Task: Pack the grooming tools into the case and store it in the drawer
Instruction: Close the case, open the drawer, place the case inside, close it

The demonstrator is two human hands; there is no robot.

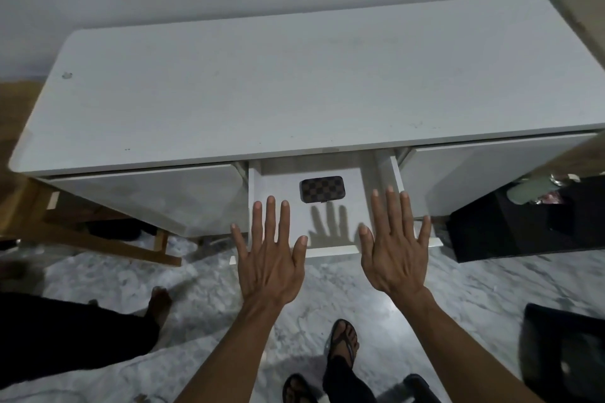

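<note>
Case in the open drawer

We held our left hand (269, 258) and right hand (394, 249) flat, fingers spread, grasping nothing; the checkered case (321, 189) lay closed in the drawer (330, 250) at twelve o'clock from them.

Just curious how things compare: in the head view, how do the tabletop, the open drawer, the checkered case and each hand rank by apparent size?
1. Tabletop
2. Drawer
3. Left hand and right hand: look alike, and nearness to the camera enlarges them
4. Case
</note>
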